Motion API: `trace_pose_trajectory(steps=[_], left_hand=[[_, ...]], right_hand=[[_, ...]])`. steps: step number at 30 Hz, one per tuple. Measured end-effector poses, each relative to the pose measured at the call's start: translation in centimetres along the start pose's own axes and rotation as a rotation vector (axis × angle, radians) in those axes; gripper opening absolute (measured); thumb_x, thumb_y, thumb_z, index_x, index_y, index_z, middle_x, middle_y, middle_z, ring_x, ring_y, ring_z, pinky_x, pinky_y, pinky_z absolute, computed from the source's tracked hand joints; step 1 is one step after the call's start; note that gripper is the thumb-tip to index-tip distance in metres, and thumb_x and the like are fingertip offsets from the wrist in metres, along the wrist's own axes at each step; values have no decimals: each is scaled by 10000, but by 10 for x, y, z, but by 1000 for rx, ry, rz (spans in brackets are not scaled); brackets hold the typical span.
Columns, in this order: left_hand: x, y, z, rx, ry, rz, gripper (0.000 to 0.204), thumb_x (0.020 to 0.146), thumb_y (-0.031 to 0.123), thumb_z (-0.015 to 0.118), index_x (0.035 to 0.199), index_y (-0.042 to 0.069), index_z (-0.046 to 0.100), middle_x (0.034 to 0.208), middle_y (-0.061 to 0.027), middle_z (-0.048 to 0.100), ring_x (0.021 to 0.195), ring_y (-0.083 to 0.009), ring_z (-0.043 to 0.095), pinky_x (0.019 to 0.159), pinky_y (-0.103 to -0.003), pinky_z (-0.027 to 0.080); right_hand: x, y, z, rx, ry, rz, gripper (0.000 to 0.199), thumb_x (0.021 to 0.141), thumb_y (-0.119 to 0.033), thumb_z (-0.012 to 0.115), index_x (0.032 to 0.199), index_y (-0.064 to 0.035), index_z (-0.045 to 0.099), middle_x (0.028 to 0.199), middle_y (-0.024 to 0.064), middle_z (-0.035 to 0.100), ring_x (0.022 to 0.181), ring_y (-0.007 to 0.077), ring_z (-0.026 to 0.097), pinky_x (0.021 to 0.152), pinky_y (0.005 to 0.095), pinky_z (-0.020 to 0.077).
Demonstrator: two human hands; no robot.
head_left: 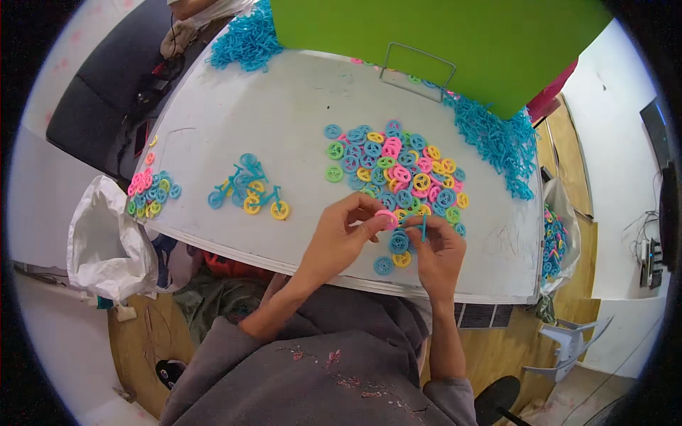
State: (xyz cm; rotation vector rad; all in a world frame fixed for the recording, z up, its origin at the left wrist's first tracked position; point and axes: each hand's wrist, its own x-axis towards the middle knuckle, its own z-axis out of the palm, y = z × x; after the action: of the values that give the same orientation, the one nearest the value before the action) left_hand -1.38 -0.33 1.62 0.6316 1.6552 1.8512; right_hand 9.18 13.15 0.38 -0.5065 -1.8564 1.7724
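Note:
A pink plastic toy wheel [387, 219] is pinched between the thumb and fingers of my left hand [339, 233]. Close beside it, my right hand [437, 261] grips a small blue toy bicycle frame [424, 227], partly hidden by the fingers. Both hands hover over the near edge of a loose pile of pink, blue, yellow and green wheels [401, 175]. Several blue toy bicycles [250, 186] with blue and yellow wheels lie together to the left. A few loose wheels [383, 265] lie between my wrists.
On the white table [241, 106], blue frame pieces [497, 142] heap at the right and more blue pieces [249, 39] at the far left. A green panel [426, 35] stands behind. White bags [110, 241] hang at both sides; another person's arm [192, 7] shows far left.

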Motion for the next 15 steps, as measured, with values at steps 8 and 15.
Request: trace_pose_trajectory(steps=[8, 15], left_hand=[[1, -14, 5, -122, 26, -28, 47, 910, 15, 545, 928, -11, 510, 845, -88, 628, 760, -140, 617, 693, -289, 534], [-3, -18, 14, 73, 107, 79, 36, 891, -40, 538, 902, -20, 510, 826, -96, 624, 739, -141, 619, 702, -270, 516]], right_hand=[[-4, 2, 3, -194, -64, -42, 101, 827, 29, 648, 921, -4, 632, 901, 45, 647, 862, 104, 589, 779, 247, 464], [-3, 5, 0, -83, -78, 154, 136, 825, -5, 676, 952, -3, 625, 894, 38, 656, 846, 89, 589, 753, 223, 460]])
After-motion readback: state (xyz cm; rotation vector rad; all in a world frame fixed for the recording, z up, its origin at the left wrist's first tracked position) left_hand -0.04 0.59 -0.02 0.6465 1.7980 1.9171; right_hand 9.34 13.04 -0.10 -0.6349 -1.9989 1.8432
